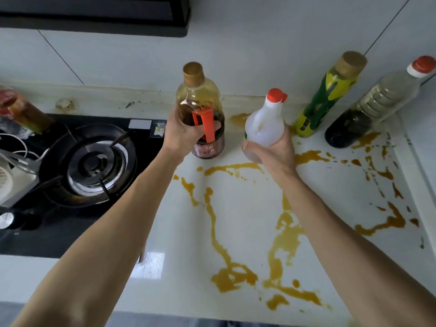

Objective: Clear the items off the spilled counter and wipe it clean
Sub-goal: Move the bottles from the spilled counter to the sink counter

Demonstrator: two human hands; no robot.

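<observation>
The left hand [182,133] wraps its fingers round a dark bottle [200,112] with a red handle; the bottle stands upright, cork cap toward the wall, beside the stove [77,166]; the right hand [274,149] grips a white jug [264,123], upright, red cap up, over the counter [247,208]; orange spill [285,241] streaks the counter toward its front edge.
</observation>
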